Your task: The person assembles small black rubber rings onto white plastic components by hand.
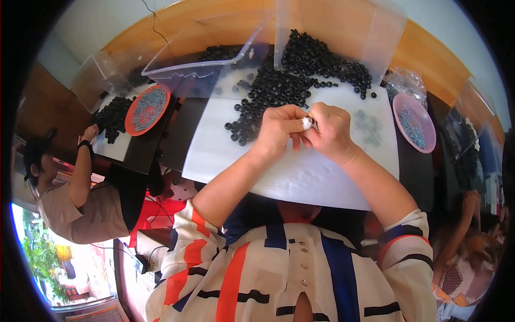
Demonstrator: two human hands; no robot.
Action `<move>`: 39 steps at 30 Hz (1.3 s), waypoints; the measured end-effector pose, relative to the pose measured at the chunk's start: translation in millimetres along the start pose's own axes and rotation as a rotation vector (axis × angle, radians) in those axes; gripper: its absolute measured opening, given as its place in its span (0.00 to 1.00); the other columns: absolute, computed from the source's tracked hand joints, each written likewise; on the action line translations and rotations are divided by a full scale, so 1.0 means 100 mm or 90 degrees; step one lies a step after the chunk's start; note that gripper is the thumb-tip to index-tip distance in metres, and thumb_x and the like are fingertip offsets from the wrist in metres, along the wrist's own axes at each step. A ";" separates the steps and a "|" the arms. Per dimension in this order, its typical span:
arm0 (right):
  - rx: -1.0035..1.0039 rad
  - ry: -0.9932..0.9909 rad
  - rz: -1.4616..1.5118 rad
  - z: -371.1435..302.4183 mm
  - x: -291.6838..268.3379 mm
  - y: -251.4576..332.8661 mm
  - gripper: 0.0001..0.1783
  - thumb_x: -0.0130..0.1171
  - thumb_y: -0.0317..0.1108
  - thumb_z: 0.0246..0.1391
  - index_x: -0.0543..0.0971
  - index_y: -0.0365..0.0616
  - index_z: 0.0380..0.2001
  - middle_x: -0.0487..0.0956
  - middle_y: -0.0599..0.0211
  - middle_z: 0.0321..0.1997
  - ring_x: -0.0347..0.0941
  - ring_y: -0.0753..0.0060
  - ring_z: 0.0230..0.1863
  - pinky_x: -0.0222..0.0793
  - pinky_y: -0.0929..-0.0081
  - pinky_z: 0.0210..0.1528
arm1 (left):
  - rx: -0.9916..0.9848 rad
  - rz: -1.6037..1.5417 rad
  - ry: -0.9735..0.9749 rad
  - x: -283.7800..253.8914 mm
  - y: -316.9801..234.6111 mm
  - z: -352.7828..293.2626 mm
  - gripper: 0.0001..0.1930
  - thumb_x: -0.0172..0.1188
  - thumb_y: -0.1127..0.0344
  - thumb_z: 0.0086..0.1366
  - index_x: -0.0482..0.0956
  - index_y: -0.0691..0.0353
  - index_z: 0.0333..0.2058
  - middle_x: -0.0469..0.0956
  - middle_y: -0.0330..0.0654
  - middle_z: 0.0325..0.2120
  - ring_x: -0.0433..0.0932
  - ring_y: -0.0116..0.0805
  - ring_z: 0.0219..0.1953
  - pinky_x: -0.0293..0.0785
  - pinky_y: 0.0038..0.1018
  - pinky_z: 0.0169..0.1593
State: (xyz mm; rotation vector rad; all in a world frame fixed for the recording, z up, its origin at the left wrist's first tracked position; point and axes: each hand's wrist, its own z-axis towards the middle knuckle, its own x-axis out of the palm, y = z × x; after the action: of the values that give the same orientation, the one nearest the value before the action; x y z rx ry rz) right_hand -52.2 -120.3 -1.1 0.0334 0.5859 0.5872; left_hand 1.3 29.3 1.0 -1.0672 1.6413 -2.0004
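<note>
Both of my hands meet over the white sheet (322,180), fingertips pressed together. My left hand (279,127) is closed in a pinch, and so is my right hand (331,130) beside it. A white wrapping (307,123) shows at a fingertip where they meet. Next to it is a small dark spot; whatever the fingers hold is mostly hidden. Just beyond my hands lies a heap of small black round parts (279,86), some with holes through them. Several loose ones lie near my left wrist.
A clear bin (343,32) lies tipped behind the heap, with another clear bin (188,70) to its left. At right is a pink bowl (429,124) of small grey pieces. An orange tray (166,107) of similar pieces is at left, near a co-worker (86,209). Another person (466,257) sits right.
</note>
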 end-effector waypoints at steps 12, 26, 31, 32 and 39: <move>0.254 -0.224 0.156 0.12 -0.41 -0.65 0.11 0.68 0.31 0.50 0.75 0.41 0.32 0.68 0.74 0.14 0.61 0.85 0.18 0.58 0.81 0.22 | 0.353 0.228 -0.288 -0.52 -1.51 0.41 0.10 0.58 0.72 0.63 0.76 0.77 0.36 0.80 0.53 0.28 0.82 0.41 0.26 0.74 0.24 0.24; 0.330 -0.165 0.186 0.06 -0.44 -0.70 0.08 0.66 0.27 0.49 0.76 0.41 0.30 0.72 0.77 0.17 0.62 0.88 0.20 0.58 0.84 0.24 | 0.085 0.083 -0.111 -1.23 -1.65 0.92 0.13 0.60 0.70 0.61 0.77 0.74 0.40 0.80 0.56 0.33 0.82 0.50 0.33 0.77 0.31 0.31; 0.327 -0.146 0.176 0.05 -0.48 -0.71 0.07 0.66 0.27 0.50 0.76 0.41 0.30 0.72 0.78 0.18 0.62 0.89 0.21 0.58 0.84 0.24 | 0.235 0.396 -0.365 -1.00 -1.66 0.64 0.13 0.62 0.73 0.57 0.80 0.73 0.41 0.81 0.50 0.28 0.80 0.35 0.23 0.75 0.26 0.25; 0.330 -0.145 0.174 0.03 -0.49 -0.73 0.07 0.66 0.27 0.50 0.76 0.41 0.30 0.72 0.79 0.18 0.61 0.90 0.21 0.57 0.85 0.24 | 0.338 0.424 -0.396 -1.00 -1.60 0.51 0.11 0.62 0.74 0.56 0.81 0.72 0.38 0.81 0.47 0.26 0.79 0.32 0.22 0.74 0.24 0.25; 0.289 -0.139 0.205 0.11 -0.44 -0.63 0.06 0.64 0.25 0.52 0.76 0.40 0.30 0.72 0.80 0.19 0.61 0.92 0.22 0.55 0.87 0.24 | 0.386 0.633 -0.546 -2.13 -0.69 -0.38 0.06 0.63 0.76 0.54 0.81 0.67 0.32 0.79 0.40 0.24 0.77 0.27 0.26 0.74 0.24 0.31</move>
State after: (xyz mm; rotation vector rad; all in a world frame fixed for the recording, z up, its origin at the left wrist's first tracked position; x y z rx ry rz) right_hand -44.0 -194.9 18.8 0.6227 0.4932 0.7402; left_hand 127.0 217.8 -6.9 -0.5354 0.7385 -1.0016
